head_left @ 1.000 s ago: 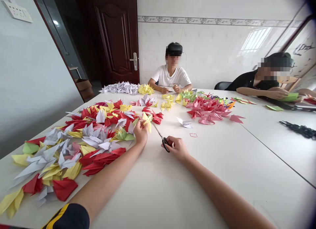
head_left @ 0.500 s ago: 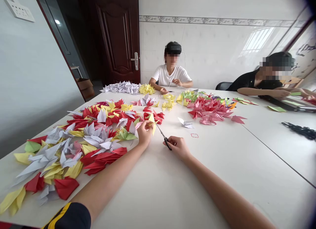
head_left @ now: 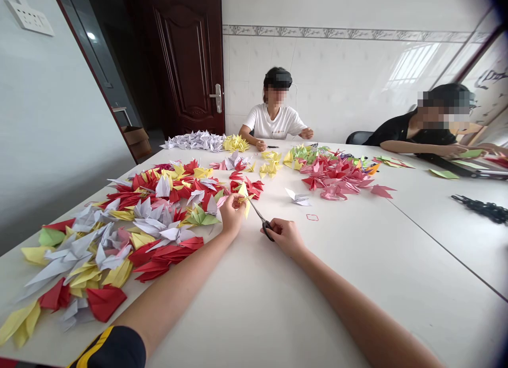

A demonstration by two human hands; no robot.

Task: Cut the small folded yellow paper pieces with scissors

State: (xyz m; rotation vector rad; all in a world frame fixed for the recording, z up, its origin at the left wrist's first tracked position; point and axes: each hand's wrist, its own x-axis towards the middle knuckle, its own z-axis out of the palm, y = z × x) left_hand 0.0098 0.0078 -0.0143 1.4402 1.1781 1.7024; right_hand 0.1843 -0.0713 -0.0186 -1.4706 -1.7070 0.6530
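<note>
Between the fingers of my left hand (head_left: 233,213) is a yellow paper crane (head_left: 245,194), held above the table. My right hand (head_left: 284,233) is closed around the black handles of a pair of scissors (head_left: 260,215). The blade tips reach the yellow crane; I cannot tell whether they are cutting it. To the left of my left hand spreads a large heap of red, white and yellow folded paper cranes (head_left: 159,225). A single white crane (head_left: 297,197) lies beyond my right hand, near a small red outline (head_left: 313,217) on the table.
Pink cranes (head_left: 337,180) lie to the right, with green and yellow ones behind. White cranes (head_left: 194,140) are piled at the far edge. A co-worker in white (head_left: 273,119) sits opposite; another in black (head_left: 400,130) handles green paper. Black cord (head_left: 486,209) lies at right.
The scissors' handles have drawn closer together, with the tips still at the yellow crane. Across the table, the co-worker in white has moved one hand outward to the right.
</note>
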